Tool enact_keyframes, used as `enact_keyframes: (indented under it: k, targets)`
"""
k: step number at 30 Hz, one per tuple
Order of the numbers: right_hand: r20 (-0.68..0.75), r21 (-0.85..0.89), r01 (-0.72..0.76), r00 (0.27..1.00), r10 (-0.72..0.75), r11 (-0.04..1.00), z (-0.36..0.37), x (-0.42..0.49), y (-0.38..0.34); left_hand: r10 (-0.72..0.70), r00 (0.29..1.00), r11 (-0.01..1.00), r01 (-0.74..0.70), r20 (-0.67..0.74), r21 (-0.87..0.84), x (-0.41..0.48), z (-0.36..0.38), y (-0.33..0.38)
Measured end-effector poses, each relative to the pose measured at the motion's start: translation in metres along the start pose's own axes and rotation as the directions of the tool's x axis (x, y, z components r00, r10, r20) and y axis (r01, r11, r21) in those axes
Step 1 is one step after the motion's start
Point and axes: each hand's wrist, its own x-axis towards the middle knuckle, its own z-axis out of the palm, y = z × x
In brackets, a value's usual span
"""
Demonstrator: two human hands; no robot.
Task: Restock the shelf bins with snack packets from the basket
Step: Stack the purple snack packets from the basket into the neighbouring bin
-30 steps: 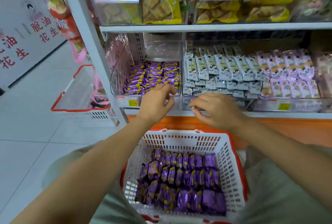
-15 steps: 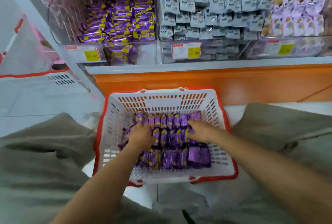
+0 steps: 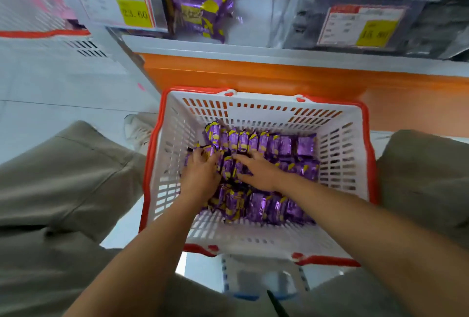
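Observation:
A white basket with a red rim [image 3: 337,154] stands on the floor between my knees, under the shelf. Several purple snack packets [image 3: 284,146] lie in rows inside it. Both my hands are down in the basket among them. My left hand [image 3: 200,174] curls its fingers over packets at the left end of the rows. My right hand [image 3: 258,172] reaches in beside it, with packets between its fingers and thumb. Above, the clear shelf bin [image 3: 253,12] holds the same purple and yellow packets [image 3: 200,14].
A neighbouring bin [image 3: 431,6] at the upper right holds grey-white packets behind a yellow price tag [image 3: 371,33]. An orange base panel [image 3: 279,75] runs under the shelf. A second red-rimmed basket [image 3: 43,34] sits at the left. My knees flank the basket.
My hands dropped from the shelf bin into the basket, and my view tilted down. Over the last half second they closed in on packets at the left of the rows.

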Motion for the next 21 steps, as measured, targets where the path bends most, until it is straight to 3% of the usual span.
enact_keyframes:
  k: [4,13,21]
  targets:
    - [0.048,0.015,-0.028,0.998,0.027,1.000,0.010,0.024,-0.013,0.027,0.999,1.000,-0.026,-0.039,0.016,0.000,0.001,-0.004]
    - [-0.251,0.235,-0.126,0.950,0.186,0.964,0.027,0.051,-0.017,0.030,0.998,0.999,-0.030,-0.049,-0.013,-0.003,0.001,-0.008]
    - [-0.351,0.384,-0.088,0.907,0.234,0.919,0.018,0.035,-0.014,0.018,1.000,0.997,-0.017,0.011,-0.071,-0.004,-0.001,-0.010]
